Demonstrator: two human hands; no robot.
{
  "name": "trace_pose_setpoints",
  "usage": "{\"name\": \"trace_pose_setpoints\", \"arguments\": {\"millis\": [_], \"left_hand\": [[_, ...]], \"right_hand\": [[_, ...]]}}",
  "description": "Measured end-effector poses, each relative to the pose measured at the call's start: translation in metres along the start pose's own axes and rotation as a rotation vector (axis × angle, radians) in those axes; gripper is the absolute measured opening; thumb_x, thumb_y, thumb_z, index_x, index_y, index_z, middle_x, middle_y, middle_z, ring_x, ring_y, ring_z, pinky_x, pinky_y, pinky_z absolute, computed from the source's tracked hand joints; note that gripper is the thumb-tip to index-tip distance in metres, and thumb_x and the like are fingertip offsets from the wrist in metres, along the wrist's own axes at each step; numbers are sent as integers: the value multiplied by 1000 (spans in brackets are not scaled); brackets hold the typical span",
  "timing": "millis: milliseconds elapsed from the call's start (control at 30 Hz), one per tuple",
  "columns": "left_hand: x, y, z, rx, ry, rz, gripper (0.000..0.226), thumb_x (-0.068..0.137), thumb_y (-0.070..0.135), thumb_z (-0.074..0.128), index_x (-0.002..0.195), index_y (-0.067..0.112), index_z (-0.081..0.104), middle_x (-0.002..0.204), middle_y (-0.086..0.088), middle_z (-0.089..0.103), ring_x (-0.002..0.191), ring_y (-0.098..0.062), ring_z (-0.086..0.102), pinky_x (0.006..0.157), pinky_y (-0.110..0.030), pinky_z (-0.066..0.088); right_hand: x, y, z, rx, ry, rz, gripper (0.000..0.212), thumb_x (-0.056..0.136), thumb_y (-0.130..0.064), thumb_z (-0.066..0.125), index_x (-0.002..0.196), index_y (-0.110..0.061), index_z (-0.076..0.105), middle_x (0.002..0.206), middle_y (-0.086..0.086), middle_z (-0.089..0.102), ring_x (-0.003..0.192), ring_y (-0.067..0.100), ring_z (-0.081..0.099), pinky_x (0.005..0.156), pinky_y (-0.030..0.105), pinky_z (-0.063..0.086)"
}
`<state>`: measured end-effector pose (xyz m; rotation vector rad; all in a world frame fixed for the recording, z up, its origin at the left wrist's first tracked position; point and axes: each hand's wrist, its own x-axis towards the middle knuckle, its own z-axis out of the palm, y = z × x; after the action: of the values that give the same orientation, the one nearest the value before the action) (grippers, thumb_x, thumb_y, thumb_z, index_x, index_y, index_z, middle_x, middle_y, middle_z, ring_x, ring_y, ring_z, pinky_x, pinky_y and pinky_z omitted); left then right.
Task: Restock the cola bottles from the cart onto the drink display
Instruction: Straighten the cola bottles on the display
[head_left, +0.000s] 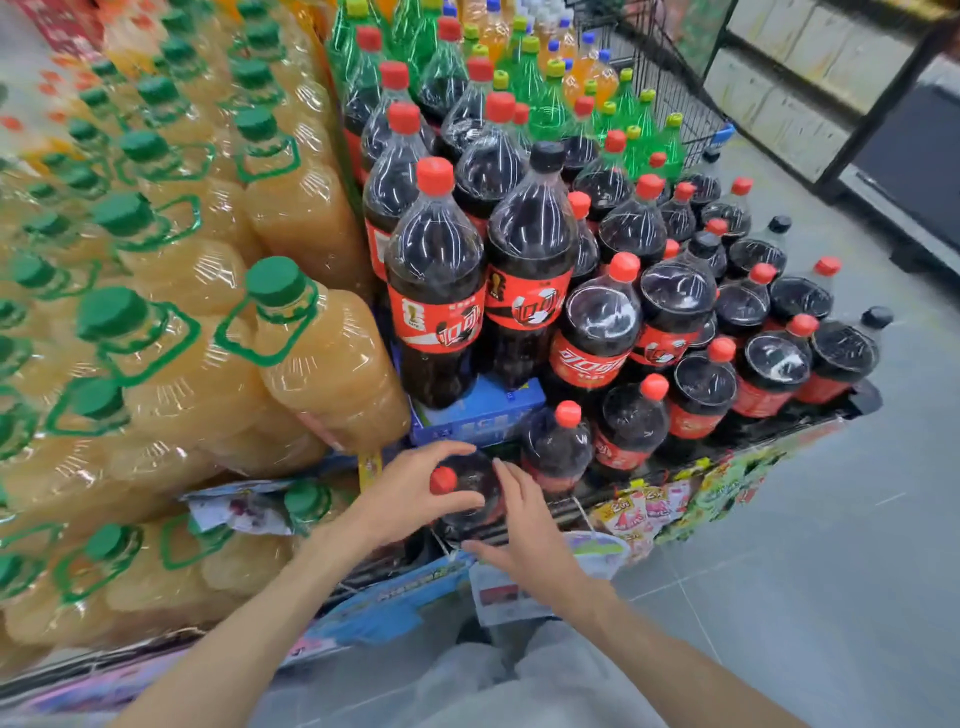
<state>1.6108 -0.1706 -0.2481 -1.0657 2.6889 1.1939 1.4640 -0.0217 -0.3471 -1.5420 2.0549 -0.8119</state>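
A cola bottle with a red cap stands at the front left corner of the drink display, beside other red-capped cola bottles. My left hand curls around its neck and shoulder from the left. Straight fingers of my right hand touch the bottle's right side. Two tall cola bottles stand on a blue box just behind. Several more cola bottles fill the display to the right and back.
Big orange juice jugs with green caps crowd the left side. Green and orange soda bottles stand at the back. A wire cart is at the far right back. Snack packets hang on the display front. Grey floor lies to the right.
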Motion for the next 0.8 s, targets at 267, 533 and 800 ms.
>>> {"name": "trace_pose_setpoints", "arguments": {"millis": [267, 533, 800], "left_hand": [[-13, -17, 13, -113, 99, -16, 57, 90, 36, 80, 143, 31, 58, 145, 6, 59, 135, -13, 53, 115, -39, 42], [7, 5, 5, -5, 126, 60, 29, 97, 38, 70, 120, 37, 52, 92, 9, 67, 69, -5, 58, 74, -40, 53], [28, 19, 12, 9, 143, 72, 30, 99, 40, 66, 123, 40, 49, 115, 9, 70, 106, -16, 66, 90, -45, 53]], "right_hand": [[24, -8, 18, 216, -93, 166, 126, 69, -30, 96, 163, -10, 14, 164, 11, 23, 153, 25, 28, 124, 35, 29], [31, -9, 5, 308, -54, 270, 107, 64, -52, 93, 149, -35, 29, 140, -12, 53, 127, 10, 56, 104, 33, 50], [36, -7, 3, 482, -51, 376, 118, 74, -35, 94, 159, -21, 14, 150, -2, 51, 136, 5, 53, 114, 27, 44]]}}
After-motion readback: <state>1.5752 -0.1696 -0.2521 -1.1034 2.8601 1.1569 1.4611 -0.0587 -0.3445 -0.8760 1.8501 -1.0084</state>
